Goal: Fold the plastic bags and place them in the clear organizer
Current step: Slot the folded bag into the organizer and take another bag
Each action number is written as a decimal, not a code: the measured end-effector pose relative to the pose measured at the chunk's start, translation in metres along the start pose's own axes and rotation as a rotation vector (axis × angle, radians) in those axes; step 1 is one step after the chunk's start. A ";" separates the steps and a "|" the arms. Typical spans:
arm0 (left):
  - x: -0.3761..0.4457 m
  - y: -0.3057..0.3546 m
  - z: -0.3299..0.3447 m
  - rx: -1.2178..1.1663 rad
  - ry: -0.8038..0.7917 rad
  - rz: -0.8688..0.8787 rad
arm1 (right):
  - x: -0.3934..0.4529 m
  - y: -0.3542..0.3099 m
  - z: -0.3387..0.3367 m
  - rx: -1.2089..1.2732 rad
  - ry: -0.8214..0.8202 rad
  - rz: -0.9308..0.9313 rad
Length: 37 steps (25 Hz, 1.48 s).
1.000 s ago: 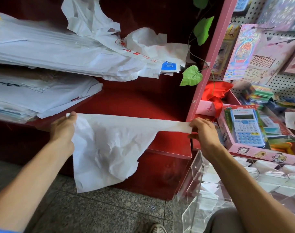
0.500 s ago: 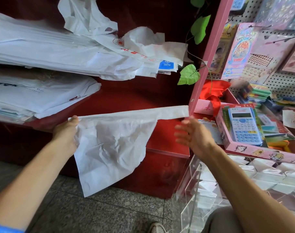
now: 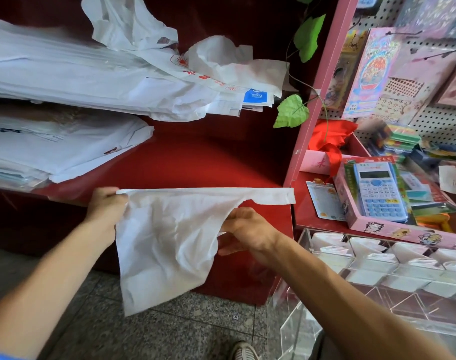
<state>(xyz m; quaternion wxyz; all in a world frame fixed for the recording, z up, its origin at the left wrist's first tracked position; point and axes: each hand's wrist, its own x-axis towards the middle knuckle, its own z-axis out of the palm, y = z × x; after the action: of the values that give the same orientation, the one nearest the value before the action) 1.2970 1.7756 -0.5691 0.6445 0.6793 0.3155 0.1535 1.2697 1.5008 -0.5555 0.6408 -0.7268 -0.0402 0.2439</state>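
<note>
R hand fingertips behind bag, shoe cropped

Head-worn view, facing forward and down, close on hands

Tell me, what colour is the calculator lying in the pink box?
Pale blue with white keys; the calculator shows best in the head view.

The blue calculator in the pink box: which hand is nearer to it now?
The right hand. It grips the white plastic bag at its right edge, just left of the calculator; the left hand pinches the bag's far left corner.
</note>
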 end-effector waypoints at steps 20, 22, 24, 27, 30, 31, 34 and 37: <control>-0.038 0.004 0.029 0.294 -0.034 0.374 | -0.026 -0.036 -0.006 0.312 0.277 -0.278; -0.065 0.016 0.028 0.421 -0.236 0.639 | -0.030 -0.043 -0.006 0.425 0.244 -0.286; -0.101 0.027 0.034 0.507 -0.477 0.701 | -0.032 -0.047 -0.005 0.452 0.201 -0.287; -0.129 0.020 0.052 0.537 -0.531 0.690 | -0.034 -0.048 -0.003 0.424 0.127 -0.302; -0.123 0.014 0.058 0.388 -0.492 0.605 | -0.039 -0.047 -0.009 0.151 0.263 -0.401; -0.121 0.015 0.058 0.356 -0.478 0.588 | -0.040 -0.045 -0.013 -0.088 0.386 -0.476; -0.118 0.016 0.054 0.269 -0.396 0.539 | -0.040 -0.033 -0.022 -0.668 0.524 -0.559; -0.116 0.017 0.054 0.192 -0.391 0.487 | -0.034 -0.024 -0.026 -0.719 0.279 -0.307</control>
<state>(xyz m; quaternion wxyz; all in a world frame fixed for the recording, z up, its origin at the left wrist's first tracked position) 1.2467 1.6612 -0.5356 0.5702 0.8091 0.0271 0.1393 1.2570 1.4688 -0.5208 0.3744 -0.9160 -0.1433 0.0152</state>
